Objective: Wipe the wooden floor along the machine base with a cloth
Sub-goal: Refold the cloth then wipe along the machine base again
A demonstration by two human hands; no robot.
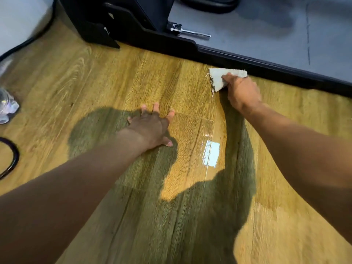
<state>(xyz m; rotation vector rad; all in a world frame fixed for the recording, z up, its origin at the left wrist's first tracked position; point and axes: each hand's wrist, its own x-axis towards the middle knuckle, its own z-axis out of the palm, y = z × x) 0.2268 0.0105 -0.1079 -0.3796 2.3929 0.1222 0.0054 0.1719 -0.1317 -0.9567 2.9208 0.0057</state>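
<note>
Cloth [217,77], a frayed grey triangle, sits clamped in right hand [242,90] beside black machine base [247,63]; left hand [150,128] lies splayed flat on glossy wooden floor [95,82].

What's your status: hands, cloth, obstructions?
Left hand flat on wooden floor, bracing. Right hand holds cloth on floor at machine base. Black cable far left, off the path.
</note>
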